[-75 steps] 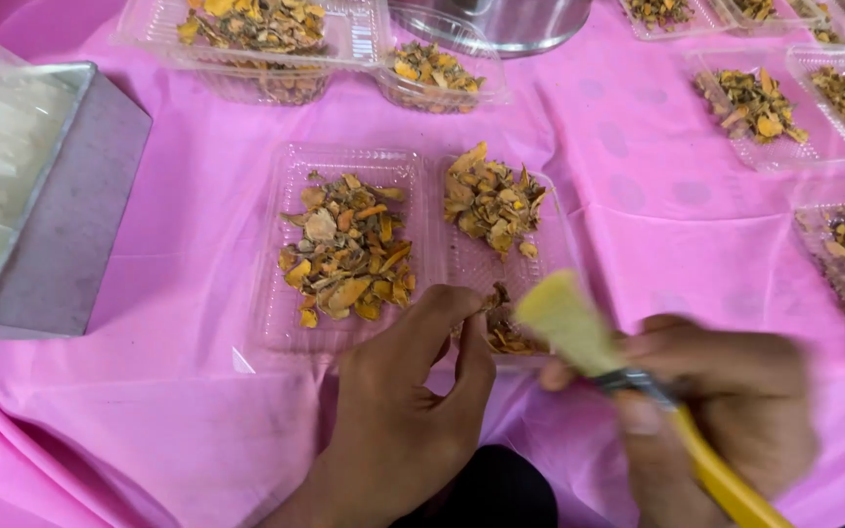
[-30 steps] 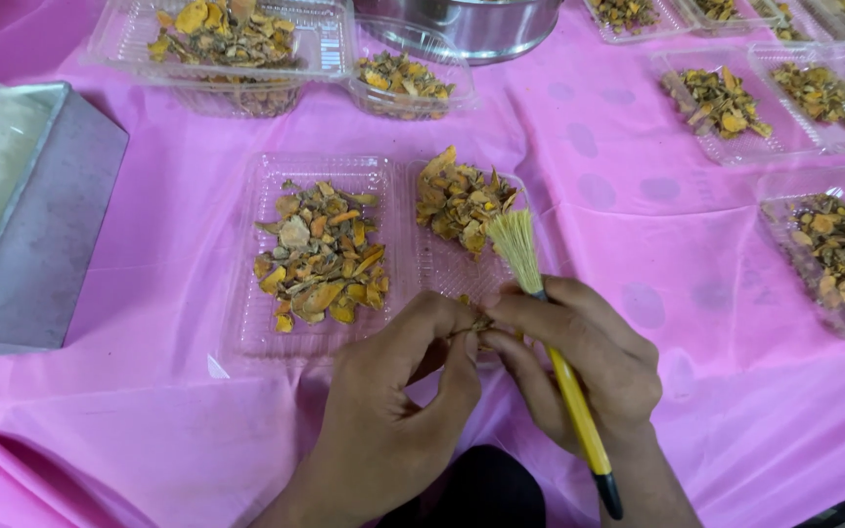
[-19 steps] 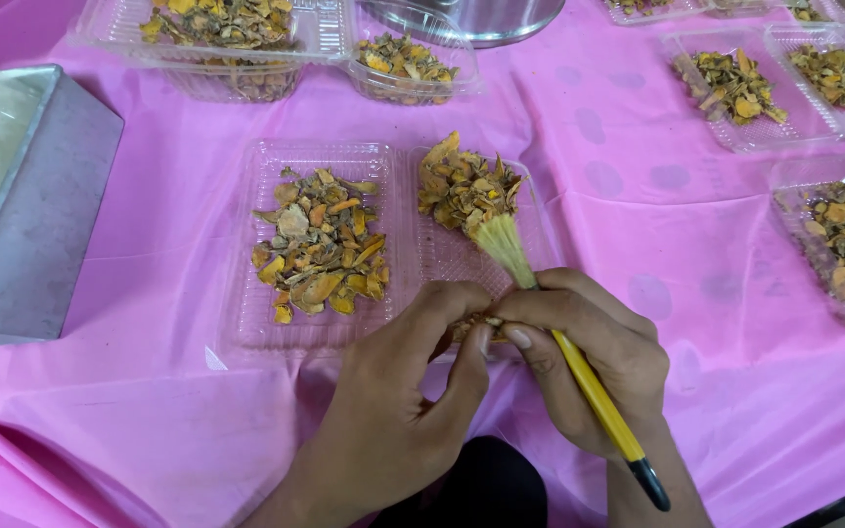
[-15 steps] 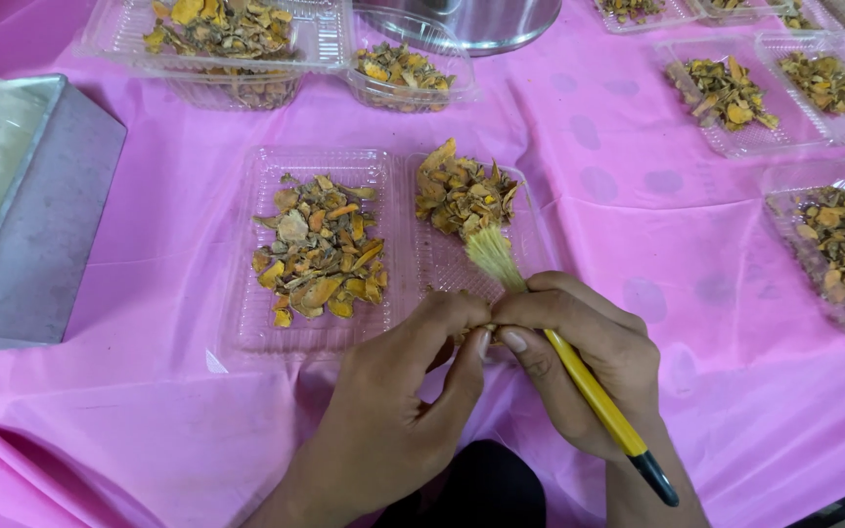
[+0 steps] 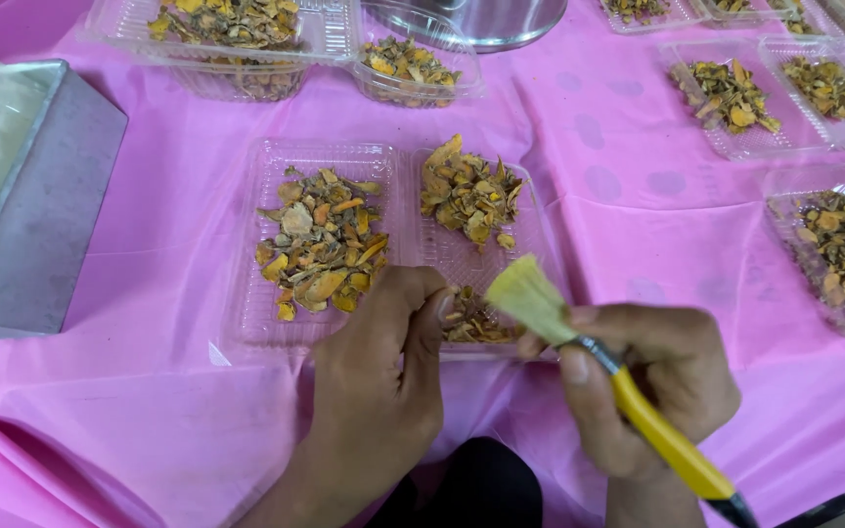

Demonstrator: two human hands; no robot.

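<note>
pink tablecloth (image 5: 149, 411), two hands, one brush (image 5: 628, 391)

The tabletop (image 5: 638, 225) wears a bright pink cloth with faint darker pink round spots. The brush (image 5: 618, 381) has a yellow handle, a silver band, a black end and pale yellow-green bristles. The dried pieces (image 5: 320, 244) are orange, mustard yellow and brown. The hinged tray (image 5: 246, 323) under them is clear plastic with a fine ribbed pattern. The metal box (image 5: 51, 225) at the far left is dull grey, with a whitish lining. The pot (image 5: 501, 20) is shiny silver.
</note>
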